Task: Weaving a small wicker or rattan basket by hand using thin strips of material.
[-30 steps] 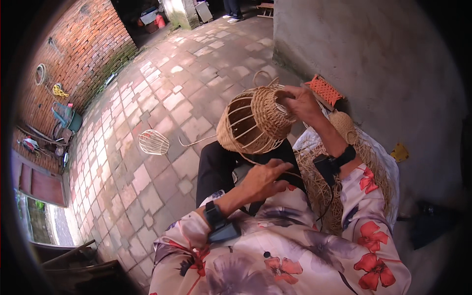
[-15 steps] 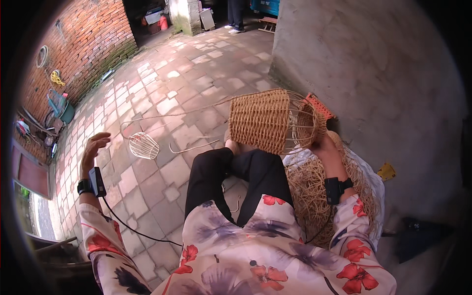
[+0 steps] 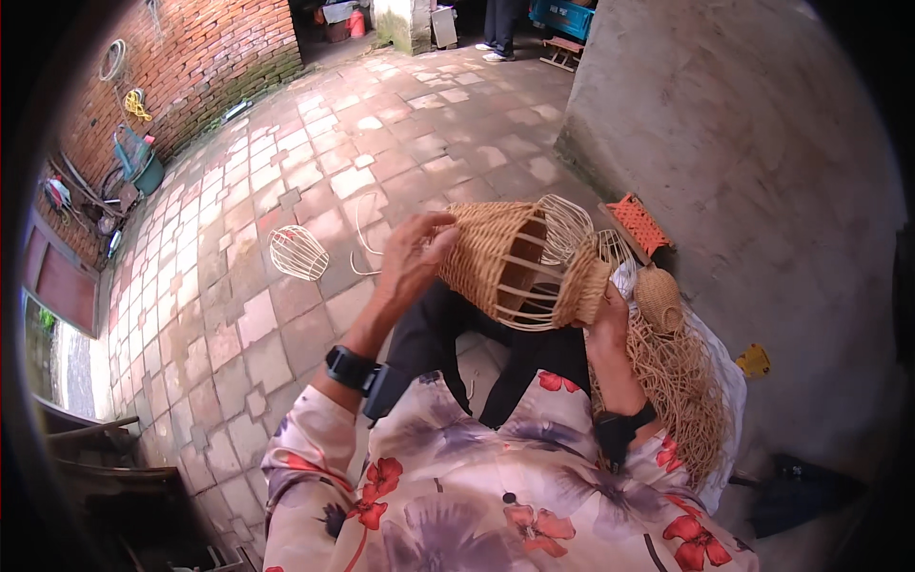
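A tan woven basket lies sideways above my knees, its bare pale ribs showing between the wide woven body and a narrow woven collar. My right hand grips the collar end, some of its fingers hidden behind the weave. At the opposite end, my left hand has its bent fingers and thumb against the basket's edge; its exact hold is partly hidden. Just beyond the basket sits a pale open rib frame. A small woven piece rests beside my right hand, near a heap of loose tan strands.
Another white rib frame lies on the paving to the left. An orange woven-top stool stands by the grey wall. A yellow object is at the right. Someone's dark-trousered legs show at the back.
My left hand has come from far left, where it was open, to the basket's edge. The basket has shifted lower and tilted in my right hand. The view has turned slightly.
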Demonstrator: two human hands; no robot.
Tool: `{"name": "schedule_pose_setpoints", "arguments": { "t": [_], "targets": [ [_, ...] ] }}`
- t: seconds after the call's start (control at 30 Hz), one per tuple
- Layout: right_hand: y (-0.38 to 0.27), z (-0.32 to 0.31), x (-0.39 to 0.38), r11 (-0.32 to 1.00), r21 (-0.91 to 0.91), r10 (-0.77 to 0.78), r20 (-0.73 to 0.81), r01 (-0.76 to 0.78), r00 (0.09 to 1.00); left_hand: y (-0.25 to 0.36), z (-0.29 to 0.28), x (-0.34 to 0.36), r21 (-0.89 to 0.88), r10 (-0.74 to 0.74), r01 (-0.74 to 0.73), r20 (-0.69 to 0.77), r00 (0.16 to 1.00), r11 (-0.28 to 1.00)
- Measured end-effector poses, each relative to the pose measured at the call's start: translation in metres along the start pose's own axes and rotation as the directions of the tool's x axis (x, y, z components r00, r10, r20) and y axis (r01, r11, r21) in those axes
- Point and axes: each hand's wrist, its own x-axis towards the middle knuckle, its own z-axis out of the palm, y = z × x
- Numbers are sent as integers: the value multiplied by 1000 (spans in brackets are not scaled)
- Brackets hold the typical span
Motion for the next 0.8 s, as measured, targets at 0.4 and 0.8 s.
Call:
{"name": "schedule_pose_setpoints", "arguments": {
  "t": [0.4, 0.8],
  "targets": [
    [9, 28, -61, 349, -649, -447, 518, 676, 729, -8, 29, -60, 24, -143, 144, -26, 989, 989],
    [16, 14, -87, 521, -566, -151, 676, 640, 721, -2, 21, -99, -264, -385, 562, 505, 773, 784]
  ]
}}
